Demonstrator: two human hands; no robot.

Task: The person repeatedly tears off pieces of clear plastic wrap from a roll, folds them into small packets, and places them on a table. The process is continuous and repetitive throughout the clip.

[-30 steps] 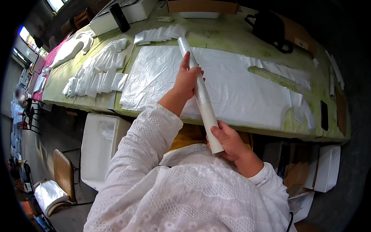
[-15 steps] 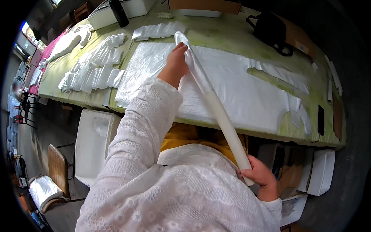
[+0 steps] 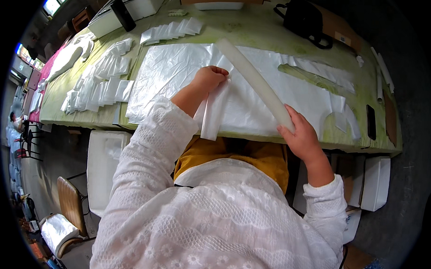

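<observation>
My right hand (image 3: 301, 135) is closed round the lower end of a long whitish tube (image 3: 255, 80), which slants up to the left above the table. From my closed left hand (image 3: 211, 79) hangs a narrow, translucent white plastic sleeve (image 3: 215, 113), its lower end reaching the table's near edge. The tube is bare along its visible length and apart from the sleeve. Beneath both hands lies a wide sheet of shiny white plastic film (image 3: 168, 66), with cut, curved strips (image 3: 339, 110) at its right side.
Several folded plastic pieces lie in rows (image 3: 103, 90) at left and in another row (image 3: 171, 31) farther back. A black bottle (image 3: 123, 15), a black bag (image 3: 302, 21) and a dark phone (image 3: 370, 122) rest on the green-covered table (image 3: 228, 28). A white foam box (image 3: 102, 173) stands below left.
The plastic sleeve has come off the tube's upper end and now hangs from my left hand. My right hand has risen with the tube, and my left hand has come down nearer.
</observation>
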